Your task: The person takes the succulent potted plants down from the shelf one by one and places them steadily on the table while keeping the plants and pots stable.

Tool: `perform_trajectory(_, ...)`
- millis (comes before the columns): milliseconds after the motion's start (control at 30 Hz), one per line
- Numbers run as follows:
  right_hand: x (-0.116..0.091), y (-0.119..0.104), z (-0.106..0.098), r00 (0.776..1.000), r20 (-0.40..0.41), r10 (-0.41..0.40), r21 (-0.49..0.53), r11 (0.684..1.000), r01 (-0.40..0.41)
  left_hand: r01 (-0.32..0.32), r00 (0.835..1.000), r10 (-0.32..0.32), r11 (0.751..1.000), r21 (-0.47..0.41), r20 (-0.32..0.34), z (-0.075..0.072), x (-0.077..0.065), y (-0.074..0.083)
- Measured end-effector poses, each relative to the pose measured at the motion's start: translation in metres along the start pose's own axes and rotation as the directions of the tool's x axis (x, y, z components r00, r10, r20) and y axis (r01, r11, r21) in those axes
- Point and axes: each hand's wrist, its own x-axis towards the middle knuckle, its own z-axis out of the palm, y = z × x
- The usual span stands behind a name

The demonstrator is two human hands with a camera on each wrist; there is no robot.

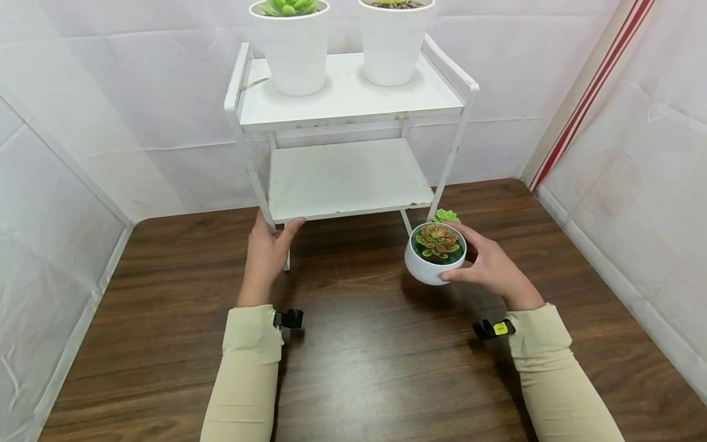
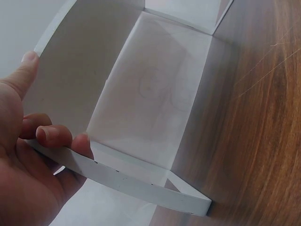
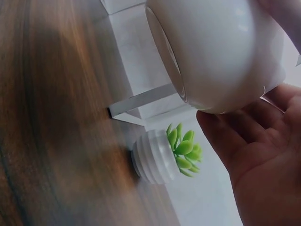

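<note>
White pot [image 1: 424,271], clasped from its right by the right hand [image 1: 488,264], lies near the right leg [image 1: 448,166] of the stand [image 1: 348,175]; the left hand [image 1: 266,253] grips the left leg [image 1: 256,178].

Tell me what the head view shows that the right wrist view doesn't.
Head only: the left grip on the white stand, two tall white pots atop it, the rosette plant in the round pot.
Right wrist only: the ribbed wall of the small pot on the wooden table.
Both: the round pot, right grip, small pot's green leaves, table and part of the stand.
</note>
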Motion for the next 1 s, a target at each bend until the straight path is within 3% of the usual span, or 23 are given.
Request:
perform_trajectory(600,-0.007,0.023,-0.003,1.000,-0.023,0.020,-0.073,0.997,-0.021,0.008,1.000,-0.008,1.000,0.006,0.009,0.000,-0.001,0.001)
perform_trajectory(1000,-0.010,0.027,-0.005,0.998,-0.050,0.024,-0.074,0.997,-0.028,0.004,1.000,-0.004,1.000,0.004,0.008,-0.001,-0.001,0.001)
